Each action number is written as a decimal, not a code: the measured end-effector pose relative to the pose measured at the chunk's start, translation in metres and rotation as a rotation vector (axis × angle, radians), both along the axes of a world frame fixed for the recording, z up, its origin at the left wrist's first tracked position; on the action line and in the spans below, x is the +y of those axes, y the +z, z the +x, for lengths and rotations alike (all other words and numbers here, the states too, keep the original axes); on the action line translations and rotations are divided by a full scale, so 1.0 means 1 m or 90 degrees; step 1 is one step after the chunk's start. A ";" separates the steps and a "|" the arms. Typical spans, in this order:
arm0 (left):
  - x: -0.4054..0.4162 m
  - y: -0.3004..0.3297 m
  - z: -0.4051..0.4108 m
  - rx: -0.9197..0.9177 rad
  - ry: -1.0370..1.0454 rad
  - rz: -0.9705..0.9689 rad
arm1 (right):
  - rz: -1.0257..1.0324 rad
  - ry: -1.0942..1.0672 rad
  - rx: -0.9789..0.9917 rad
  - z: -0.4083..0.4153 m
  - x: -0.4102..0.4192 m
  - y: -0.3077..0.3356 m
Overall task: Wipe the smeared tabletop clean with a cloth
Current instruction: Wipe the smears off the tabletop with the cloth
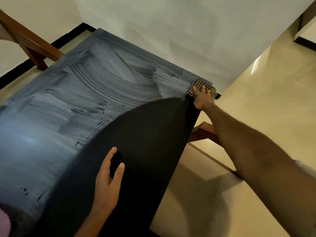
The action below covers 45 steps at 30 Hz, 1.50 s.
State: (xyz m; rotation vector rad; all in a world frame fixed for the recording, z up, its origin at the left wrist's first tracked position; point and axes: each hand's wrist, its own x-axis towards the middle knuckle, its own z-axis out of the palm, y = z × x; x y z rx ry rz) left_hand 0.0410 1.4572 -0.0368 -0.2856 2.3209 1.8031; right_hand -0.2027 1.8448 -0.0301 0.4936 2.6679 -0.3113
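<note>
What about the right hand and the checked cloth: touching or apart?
Touching. The head view shows the right hand pressing the checked cloth onto the tabletop corner.

Right arm fully outstretched, right hand [202,98] fingers spread, pressing down; left hand [107,183] flat, fingers straight.

1. The cloth [196,85] is partly covered by the right hand [203,99].
2. The worktop [145,127] is cut off at left and bottom edges.
3. A pink ribbed item [3,223], cropped at the corner, cannot be identified.
</note>
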 end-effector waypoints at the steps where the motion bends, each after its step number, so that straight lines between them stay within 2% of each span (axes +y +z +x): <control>1: 0.000 -0.002 0.001 -0.001 0.001 0.000 | -0.003 -0.012 -0.012 -0.011 0.007 -0.001; 5: 0.000 -0.004 0.003 -0.017 0.011 0.006 | 0.027 0.000 0.048 0.002 -0.006 -0.008; 10: 0.014 -0.003 -0.009 -0.007 -0.012 0.006 | 0.071 0.075 0.146 0.107 -0.067 -0.016; 13: 0.026 -0.002 -0.022 0.006 -0.038 0.010 | 0.038 0.119 0.119 0.169 -0.100 -0.024; 15: 0.035 -0.001 -0.033 0.019 -0.048 0.013 | 0.025 0.132 0.097 0.182 -0.105 -0.026; 20: 0.061 0.003 -0.065 0.024 -0.091 0.024 | 0.062 0.102 0.151 0.113 -0.063 -0.022; 26: 0.086 0.006 -0.106 0.042 -0.128 -0.028 | 0.042 0.046 0.088 -0.006 0.013 -0.019; 29: 0.092 0.005 -0.118 0.048 -0.146 -0.051 | 0.034 0.030 0.107 -0.012 0.010 -0.020; 31: 0.096 0.003 -0.125 0.047 -0.156 -0.073 | 0.043 0.036 0.137 0.013 -0.011 -0.021; 35: 0.104 -0.004 -0.142 0.101 -0.234 -0.249 | 0.051 0.103 0.171 0.109 -0.062 -0.021; 39: 0.108 -0.008 -0.163 0.172 -0.339 -0.458 | 0.031 0.164 0.108 0.170 -0.084 -0.021; 42: 0.108 -0.007 -0.171 0.176 -0.375 -0.556 | 0.061 0.144 0.135 0.132 -0.062 -0.018; 45: 0.107 -0.003 -0.174 0.204 -0.389 -0.633 | 0.073 0.084 0.132 0.049 -0.023 -0.013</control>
